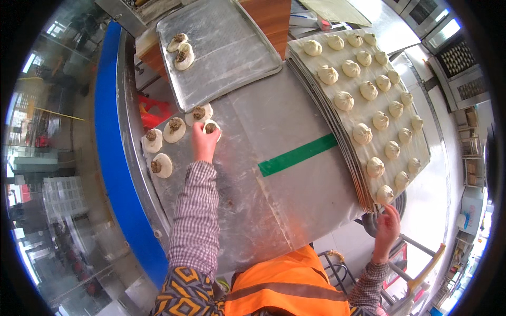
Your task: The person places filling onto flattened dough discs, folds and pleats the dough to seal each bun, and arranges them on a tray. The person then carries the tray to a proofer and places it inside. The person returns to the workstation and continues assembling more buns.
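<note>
At the left of the metal table, my left hand [205, 143] pinches the edge of a round dough wrapper [211, 127] with brown filling on it. Close by lie several more filled wrappers [174, 129], flat and unfolded. My right hand [388, 229] is at the near corner of a stacked tray, its fingertips just by a pleated bun [385, 195]. Those fingers look slightly apart, and the bun rests on the tray. Rows of pleated buns [362, 134] cover the light liner of this top tray [345, 124].
A floured metal tray [226, 52] at the back holds two filled wrappers [184, 57]. Green tape [298, 154] crosses the metal table [247, 205]. A blue edge strip [113, 158] runs along the left side. Below my right hand stands a wheeled frame with a wooden handle [426, 268].
</note>
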The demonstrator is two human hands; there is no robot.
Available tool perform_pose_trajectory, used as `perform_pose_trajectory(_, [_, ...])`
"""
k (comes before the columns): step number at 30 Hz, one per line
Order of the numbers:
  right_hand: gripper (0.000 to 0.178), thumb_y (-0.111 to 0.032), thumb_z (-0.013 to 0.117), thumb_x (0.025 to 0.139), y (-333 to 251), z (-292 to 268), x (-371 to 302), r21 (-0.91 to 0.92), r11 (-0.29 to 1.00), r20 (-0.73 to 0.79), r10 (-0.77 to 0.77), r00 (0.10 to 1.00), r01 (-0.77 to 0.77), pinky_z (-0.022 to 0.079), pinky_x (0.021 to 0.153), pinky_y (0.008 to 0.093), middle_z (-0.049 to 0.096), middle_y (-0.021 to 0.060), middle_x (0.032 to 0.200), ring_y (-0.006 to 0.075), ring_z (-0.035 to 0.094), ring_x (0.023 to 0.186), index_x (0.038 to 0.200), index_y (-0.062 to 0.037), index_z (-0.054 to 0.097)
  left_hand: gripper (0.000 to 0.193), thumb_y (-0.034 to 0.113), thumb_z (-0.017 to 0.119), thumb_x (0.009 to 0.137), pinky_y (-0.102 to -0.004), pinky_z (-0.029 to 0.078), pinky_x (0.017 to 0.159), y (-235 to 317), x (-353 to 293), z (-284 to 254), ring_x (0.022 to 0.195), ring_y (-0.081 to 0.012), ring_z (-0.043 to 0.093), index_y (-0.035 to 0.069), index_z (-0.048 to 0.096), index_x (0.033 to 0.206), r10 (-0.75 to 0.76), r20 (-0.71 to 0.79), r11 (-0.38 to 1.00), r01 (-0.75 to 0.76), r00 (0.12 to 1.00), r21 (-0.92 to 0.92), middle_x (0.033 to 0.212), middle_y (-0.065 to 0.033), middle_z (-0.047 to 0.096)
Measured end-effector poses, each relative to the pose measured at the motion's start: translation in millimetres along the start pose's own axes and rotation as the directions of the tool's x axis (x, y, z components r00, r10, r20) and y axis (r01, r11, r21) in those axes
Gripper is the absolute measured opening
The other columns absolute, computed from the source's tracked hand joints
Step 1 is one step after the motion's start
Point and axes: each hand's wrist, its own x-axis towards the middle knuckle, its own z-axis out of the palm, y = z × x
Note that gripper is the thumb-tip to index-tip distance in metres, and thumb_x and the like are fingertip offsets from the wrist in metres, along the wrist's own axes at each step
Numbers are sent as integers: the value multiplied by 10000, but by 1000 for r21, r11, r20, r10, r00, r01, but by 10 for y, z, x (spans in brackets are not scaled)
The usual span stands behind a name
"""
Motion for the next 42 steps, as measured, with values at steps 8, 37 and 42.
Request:
perform_pose_trajectory(8, [232, 27, 637, 827, -1434, 1253, 71, 361, 922, 449, -304, 840, 141, 524, 687, 251, 632, 93, 1028, 116, 621, 775, 1057, 5, 644, 386, 207, 634, 916, -413, 507, 942, 9, -1375, -739, 1119, -231, 577, 60, 523, 1255, -159, 733, -63, 734, 662, -676, 1216, -75, 585])
perform_pose_trajectory(37, [143, -76, 668, 804, -2090, 1218, -216, 553, 791, 639, -604, 477, 261, 508, 646, 362, 636, 144, 814, 290, 616, 717, 929, -8, 653, 348, 132, 625, 906, -262, 498, 835, 908, -2632, -1278, 947, -120, 606, 11, 547, 1223, 120, 716, 903, 224, 688, -366, 1071, -51, 618])
perform_pose_trajectory(42, [162, -73, 669, 802, -1805, 1078, -5, 567, 775, 590, -619, 519, 280, 513, 644, 359, 647, 137, 832, 283, 626, 729, 947, -3, 654, 381, 257, 613, 925, -295, 547, 792, 1064, -2781, -1031, 961, -142, 622, 32, 549, 1224, -115, 697, 603, 608, 708, -517, 1084, -53, 612])
